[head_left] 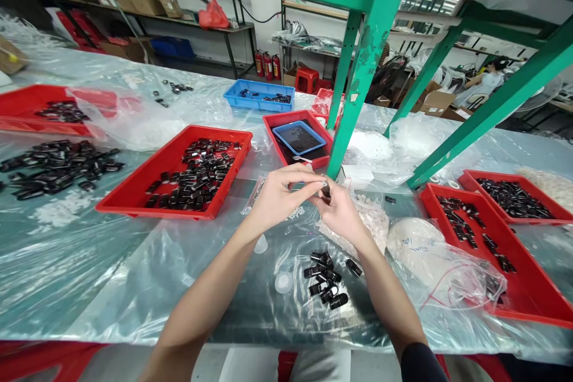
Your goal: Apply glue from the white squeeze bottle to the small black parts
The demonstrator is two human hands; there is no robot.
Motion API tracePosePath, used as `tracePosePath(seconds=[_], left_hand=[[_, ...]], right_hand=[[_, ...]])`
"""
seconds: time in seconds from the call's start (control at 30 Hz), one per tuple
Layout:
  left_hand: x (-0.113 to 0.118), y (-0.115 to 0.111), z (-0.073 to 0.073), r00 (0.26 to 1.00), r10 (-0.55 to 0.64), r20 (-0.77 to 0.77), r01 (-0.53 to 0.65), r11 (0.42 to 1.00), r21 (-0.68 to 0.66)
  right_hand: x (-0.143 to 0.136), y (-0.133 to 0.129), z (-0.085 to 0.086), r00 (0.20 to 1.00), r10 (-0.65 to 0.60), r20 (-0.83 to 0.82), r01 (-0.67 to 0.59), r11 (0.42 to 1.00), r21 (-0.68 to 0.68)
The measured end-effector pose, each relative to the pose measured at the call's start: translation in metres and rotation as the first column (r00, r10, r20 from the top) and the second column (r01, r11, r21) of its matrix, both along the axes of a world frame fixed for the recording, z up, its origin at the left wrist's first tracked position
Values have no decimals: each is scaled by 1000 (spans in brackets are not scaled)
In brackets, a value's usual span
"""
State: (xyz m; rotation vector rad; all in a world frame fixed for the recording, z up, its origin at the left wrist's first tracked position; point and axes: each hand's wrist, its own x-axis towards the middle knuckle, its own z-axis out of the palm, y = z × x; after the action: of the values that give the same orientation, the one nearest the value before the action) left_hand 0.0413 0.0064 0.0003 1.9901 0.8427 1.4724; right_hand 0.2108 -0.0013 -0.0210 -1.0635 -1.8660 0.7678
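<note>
My left hand [286, 194] and my right hand [338, 206] meet above the middle of the table. The right hand's fingers close round a small dark part [326, 190]. The left thumb and fingertips are pinched together at that part; whatever lies between them is too small to make out. Below the hands, a small pile of glossy black parts [324, 277] rests on the plastic-covered table [188, 286]. Beside my right hand sits a clear bag of small pale pieces [371, 221].
A red tray of black parts [156, 212] stands left, with a loose black heap [58, 167] beyond it. Another red tray [528, 286] is at the right. A green metal post [358, 83] rises just beyond my hands. A red tray [290, 122] holds a blue tray [299, 137].
</note>
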Motion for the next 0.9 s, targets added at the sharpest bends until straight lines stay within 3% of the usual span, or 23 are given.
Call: tracePosePath(seconds=[0.17, 0.3, 0.5, 0.73, 0.9], left_hand=[[-3, -4, -1, 992, 78, -103, -74, 997, 38], [-1, -6, -3, 972, 147, -184, -108, 972, 209], [-2, -5, -5, 905, 259, -336, -81, 883, 462], [-6, -8, -5, 847, 312, -431, -74, 871, 486], [-2, -12, -6, 788, 275, -551, -65, 927, 370]], right_hand=[[2, -2, 3, 996, -15, 85, 14, 1000, 23], [2, -3, 5, 996, -2, 91, -1, 1000, 31], [2, -3, 4, 998, 11, 61, -10, 1000, -21], [4, -2, 1, 998, 64, -10, -64, 997, -35], [8, 11, -8, 942, 212, -260, -238, 969, -73]])
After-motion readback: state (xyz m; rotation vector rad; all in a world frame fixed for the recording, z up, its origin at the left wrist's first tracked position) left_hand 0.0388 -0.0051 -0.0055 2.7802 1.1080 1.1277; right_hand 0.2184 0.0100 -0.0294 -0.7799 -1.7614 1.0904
